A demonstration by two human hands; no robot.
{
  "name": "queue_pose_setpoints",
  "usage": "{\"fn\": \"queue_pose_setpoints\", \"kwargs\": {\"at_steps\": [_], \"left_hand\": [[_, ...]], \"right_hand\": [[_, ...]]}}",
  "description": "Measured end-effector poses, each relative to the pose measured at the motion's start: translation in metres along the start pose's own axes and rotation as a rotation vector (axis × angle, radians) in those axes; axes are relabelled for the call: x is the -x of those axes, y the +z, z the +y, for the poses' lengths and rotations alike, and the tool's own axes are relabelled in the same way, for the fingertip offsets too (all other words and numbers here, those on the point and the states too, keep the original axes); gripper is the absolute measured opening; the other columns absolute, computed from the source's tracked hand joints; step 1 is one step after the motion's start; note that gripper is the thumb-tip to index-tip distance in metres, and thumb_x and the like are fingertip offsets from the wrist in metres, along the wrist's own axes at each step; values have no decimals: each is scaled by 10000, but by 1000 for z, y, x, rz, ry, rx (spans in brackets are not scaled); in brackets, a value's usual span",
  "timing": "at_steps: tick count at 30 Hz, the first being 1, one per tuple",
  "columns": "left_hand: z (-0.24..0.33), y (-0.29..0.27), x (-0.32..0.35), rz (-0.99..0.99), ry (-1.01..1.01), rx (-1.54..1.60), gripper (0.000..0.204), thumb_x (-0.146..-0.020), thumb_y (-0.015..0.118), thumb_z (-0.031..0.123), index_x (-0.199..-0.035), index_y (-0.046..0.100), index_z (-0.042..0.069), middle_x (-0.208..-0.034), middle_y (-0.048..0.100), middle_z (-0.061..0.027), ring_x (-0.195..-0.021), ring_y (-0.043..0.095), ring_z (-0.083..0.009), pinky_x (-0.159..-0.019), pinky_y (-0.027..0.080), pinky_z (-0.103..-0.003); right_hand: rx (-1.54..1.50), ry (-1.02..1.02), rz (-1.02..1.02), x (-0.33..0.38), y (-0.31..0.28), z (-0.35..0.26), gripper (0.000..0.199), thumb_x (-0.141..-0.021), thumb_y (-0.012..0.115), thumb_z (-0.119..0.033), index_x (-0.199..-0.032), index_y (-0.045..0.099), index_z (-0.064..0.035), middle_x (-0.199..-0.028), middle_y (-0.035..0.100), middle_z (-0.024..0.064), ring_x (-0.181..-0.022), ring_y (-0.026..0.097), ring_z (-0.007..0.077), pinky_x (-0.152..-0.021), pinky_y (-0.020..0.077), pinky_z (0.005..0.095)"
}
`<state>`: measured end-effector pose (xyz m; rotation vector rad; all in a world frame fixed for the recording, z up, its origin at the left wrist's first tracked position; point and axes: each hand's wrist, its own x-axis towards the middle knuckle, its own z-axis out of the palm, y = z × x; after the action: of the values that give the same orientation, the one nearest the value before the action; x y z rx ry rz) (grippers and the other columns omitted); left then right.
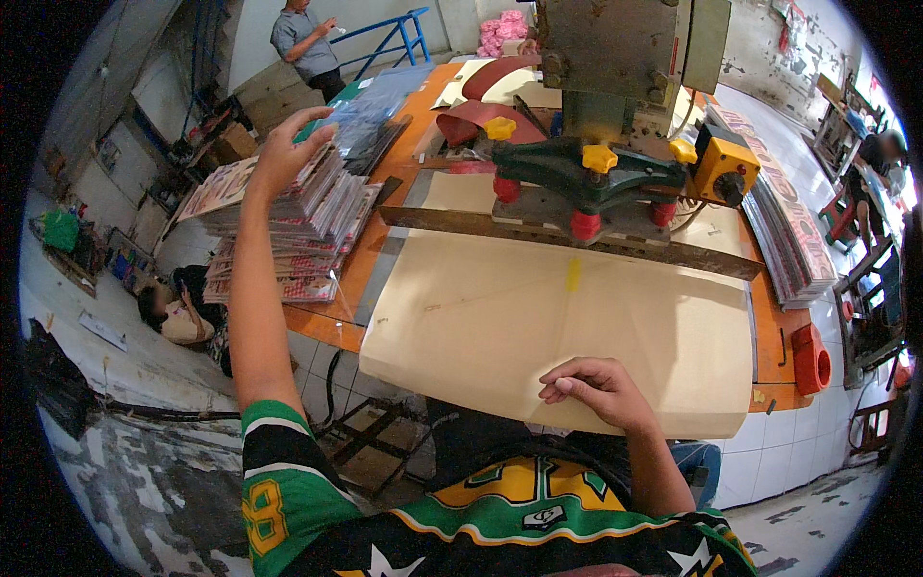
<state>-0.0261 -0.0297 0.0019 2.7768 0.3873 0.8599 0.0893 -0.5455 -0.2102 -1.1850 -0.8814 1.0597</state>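
Observation:
My left hand [286, 154] is stretched out to the far left, above a tall stack of printed sheets [312, 207]. Its thumb and fingers are spread apart, and no held thing shows between them. Just beyond it lie clear bluish plastic sheets [370, 111]. My right hand [598, 389] hovers over or rests on the near part of a large cream board [481, 317], fingers curled in and thumb against them, with nothing visible in the grip. Behind the board stands a press [586, 163] with yellow knobs, red feet and a long metal bar [577, 240] across the board.
A yellow control box [726, 165] with a black knob sits at the press's right. Another stack of printed sheets [774, 212] lines the right edge of the orange table [332, 327]. A red holder [810, 359] is at the right corner. A person [308, 43] stands at the back left.

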Motion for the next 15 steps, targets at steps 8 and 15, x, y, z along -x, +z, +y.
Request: {"fn": "queue_pose_setpoints", "kwargs": {"at_steps": [8, 15], "left_hand": [[19, -3, 33, 95, 141, -113, 606, -939, 657, 461, -1401, 552, 83, -1409, 573, -149, -1323, 525, -302, -1095, 397, -413], [7, 3, 85, 607, 119, -17, 647, -1011, 534, 481, -1499, 428, 68, -1537, 439, -124, -1440, 379, -294, -1181, 272, -423]], "right_hand": [[12, 20, -1, 0, -1, -2, 238, -1022, 581, -135, -1146, 670, 48, -1009, 729, 120, -952, 695, 180, -879, 555, 314], [35, -15, 2, 0, -1, 1, 216, -1016, 572, -81, -1136, 669, 69, -994, 733, 149, -944, 709, 199, -864, 567, 320]]}}
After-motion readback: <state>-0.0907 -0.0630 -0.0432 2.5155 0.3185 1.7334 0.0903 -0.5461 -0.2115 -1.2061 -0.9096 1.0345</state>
